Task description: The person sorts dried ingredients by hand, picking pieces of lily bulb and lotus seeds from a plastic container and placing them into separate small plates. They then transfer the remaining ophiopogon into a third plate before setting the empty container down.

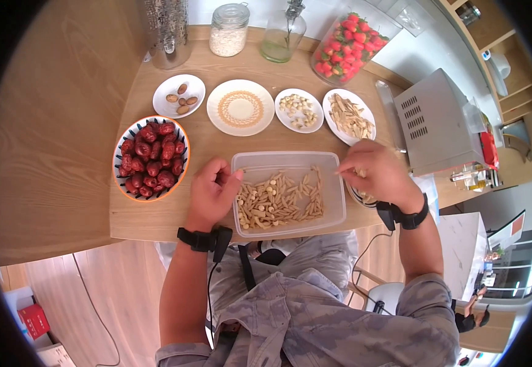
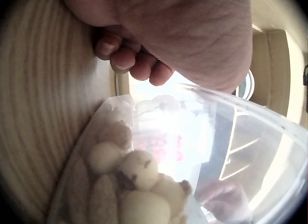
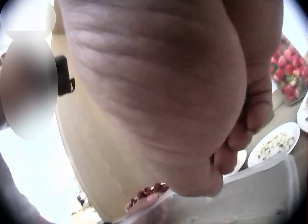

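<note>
A clear plastic container (image 1: 333, 208) holds tan, slender pieces (image 1: 290, 196) and round cream-coloured seeds (image 2: 144, 171). My left hand (image 1: 214, 189) is at its left side, thumb tip overlapping the rim. In the left wrist view the left fingers (image 2: 122, 60) are loosely curled outside the container wall, with nothing seen in them. My right hand (image 1: 379, 171) hovers by the right rim, fingertips bent toward the thumb. I cannot tell whether they pinch anything. Partly beneath that hand is a dish (image 1: 359, 194) with pale pieces.
A bowl of red dates (image 1: 149, 159) stands left. Behind the container are a plate of brown nuts (image 1: 180, 101), a patterned plate (image 1: 240, 109), a dish of cream-coloured seeds (image 1: 299, 111) and a plate of dried slices (image 1: 350, 116). Farther back are jars and strawberries (image 1: 348, 49); a metal-cased appliance (image 1: 437, 125) stands right.
</note>
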{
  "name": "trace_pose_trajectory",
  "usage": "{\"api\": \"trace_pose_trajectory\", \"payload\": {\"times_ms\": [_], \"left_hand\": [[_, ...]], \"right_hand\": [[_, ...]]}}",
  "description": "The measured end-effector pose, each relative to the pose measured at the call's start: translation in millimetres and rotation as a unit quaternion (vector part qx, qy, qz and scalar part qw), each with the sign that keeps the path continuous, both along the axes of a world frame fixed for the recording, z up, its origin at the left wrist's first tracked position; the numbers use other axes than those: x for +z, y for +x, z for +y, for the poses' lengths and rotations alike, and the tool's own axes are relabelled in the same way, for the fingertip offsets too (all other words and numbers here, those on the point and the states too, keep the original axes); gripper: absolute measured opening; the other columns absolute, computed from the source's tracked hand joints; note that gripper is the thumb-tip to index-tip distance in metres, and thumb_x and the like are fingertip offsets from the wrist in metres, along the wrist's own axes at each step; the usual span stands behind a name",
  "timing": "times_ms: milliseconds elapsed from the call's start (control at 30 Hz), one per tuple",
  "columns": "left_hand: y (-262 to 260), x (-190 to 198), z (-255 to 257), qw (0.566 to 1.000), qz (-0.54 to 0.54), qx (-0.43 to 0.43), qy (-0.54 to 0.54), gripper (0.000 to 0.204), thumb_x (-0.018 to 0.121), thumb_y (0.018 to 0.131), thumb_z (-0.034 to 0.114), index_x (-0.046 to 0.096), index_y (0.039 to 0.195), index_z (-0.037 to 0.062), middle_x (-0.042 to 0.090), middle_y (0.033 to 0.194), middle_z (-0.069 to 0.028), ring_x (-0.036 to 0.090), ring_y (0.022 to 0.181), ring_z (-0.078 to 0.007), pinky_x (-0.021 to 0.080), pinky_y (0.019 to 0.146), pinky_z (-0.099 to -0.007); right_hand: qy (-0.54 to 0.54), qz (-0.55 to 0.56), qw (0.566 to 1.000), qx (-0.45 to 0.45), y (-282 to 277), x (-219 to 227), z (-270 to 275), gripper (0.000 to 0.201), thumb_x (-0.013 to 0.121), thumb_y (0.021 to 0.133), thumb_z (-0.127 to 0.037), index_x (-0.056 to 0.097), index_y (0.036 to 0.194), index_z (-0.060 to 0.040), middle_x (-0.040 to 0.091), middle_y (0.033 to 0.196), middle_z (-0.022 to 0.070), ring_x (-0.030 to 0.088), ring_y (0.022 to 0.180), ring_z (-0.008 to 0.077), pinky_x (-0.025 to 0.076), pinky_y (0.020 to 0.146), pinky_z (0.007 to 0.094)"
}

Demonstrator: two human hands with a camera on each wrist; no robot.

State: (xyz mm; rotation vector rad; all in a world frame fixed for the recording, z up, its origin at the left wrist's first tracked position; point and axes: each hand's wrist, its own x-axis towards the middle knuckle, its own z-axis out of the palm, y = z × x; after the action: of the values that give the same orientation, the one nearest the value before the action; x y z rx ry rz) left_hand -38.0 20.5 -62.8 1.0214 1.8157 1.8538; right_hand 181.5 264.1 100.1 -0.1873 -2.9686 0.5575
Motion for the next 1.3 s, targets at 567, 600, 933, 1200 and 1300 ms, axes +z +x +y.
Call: {"api": "trace_pose_trajectory", "payload": {"times_ms": [567, 600, 933, 1200, 1300], "left_hand": [[-3.6, -10.6, 0.4, 1.000, 0.019, -0.008, -0.008, 0.019, 0.068, 0.097, 0.008, 0.055, 0.085, 0.0008, 0.054, 0.071, 0.0018, 0.049, 0.067, -0.0048, 0.042, 0.059, -0.0242], [-4.8, -14.3, 0.8, 1.000, 0.026, -0.006, -0.005, 0.019, 0.067, 0.097, 0.008, 0.055, 0.086, 0.0004, 0.053, 0.071, 0.0019, 0.048, 0.068, -0.0049, 0.041, 0.059, -0.0246], [-6.3, -19.0, -3.1, 1.000, -0.016, -0.012, -0.007, 0.009, 0.061, 0.096, 0.003, 0.060, 0.090, -0.0022, 0.055, 0.074, -0.0002, 0.047, 0.070, -0.0055, 0.040, 0.060, -0.0256], [-4.6, -7.4, -6.2, 0.999, -0.008, -0.030, -0.017, 0.007, 0.061, 0.097, 0.002, 0.060, 0.091, -0.0021, 0.056, 0.076, 0.0015, 0.049, 0.072, -0.0045, 0.042, 0.064, -0.0242], [-5.0, -13.5, -7.1, 0.997, -0.073, -0.022, 0.015, 0.005, 0.060, 0.098, 0.002, 0.060, 0.094, -0.0018, 0.056, 0.079, 0.0032, 0.050, 0.074, -0.0042, 0.043, 0.067, -0.0230]], "right_hand": [[-0.417, 0.086, 0.840, -0.336, 85.3, -89.9, -67.3, 0.043, 0.073, 0.097, -0.005, 0.056, 0.136, 0.0011, 0.062, 0.092, 0.0010, 0.060, 0.073, 0.0058, 0.050, 0.064, 0.0228], [-0.414, 0.087, 0.849, -0.318, 81.5, -91.7, -71.1, 0.046, 0.073, 0.096, -0.003, 0.054, 0.138, 0.0010, 0.061, 0.093, 0.0006, 0.059, 0.072, 0.0047, 0.049, 0.063, 0.0215], [-0.308, 0.197, 0.897, -0.249, 68.9, -28.6, -106.7, 0.053, 0.079, 0.087, 0.003, 0.057, 0.134, -0.0003, 0.056, 0.080, -0.0018, 0.053, 0.065, 0.0023, 0.045, 0.057, 0.0197], [-0.204, 0.224, 0.935, -0.185, 74.9, -27.7, -119.1, 0.048, 0.079, 0.085, -0.001, 0.061, 0.129, -0.0023, 0.057, 0.074, 0.0021, 0.054, 0.059, 0.0092, 0.045, 0.054, 0.0239], [-0.183, 0.194, 0.937, -0.227, 76.0, -38.6, -116.1, 0.049, 0.078, 0.085, -0.003, 0.060, 0.130, -0.0023, 0.057, 0.073, 0.0027, 0.055, 0.058, 0.0103, 0.046, 0.055, 0.0250]]}}
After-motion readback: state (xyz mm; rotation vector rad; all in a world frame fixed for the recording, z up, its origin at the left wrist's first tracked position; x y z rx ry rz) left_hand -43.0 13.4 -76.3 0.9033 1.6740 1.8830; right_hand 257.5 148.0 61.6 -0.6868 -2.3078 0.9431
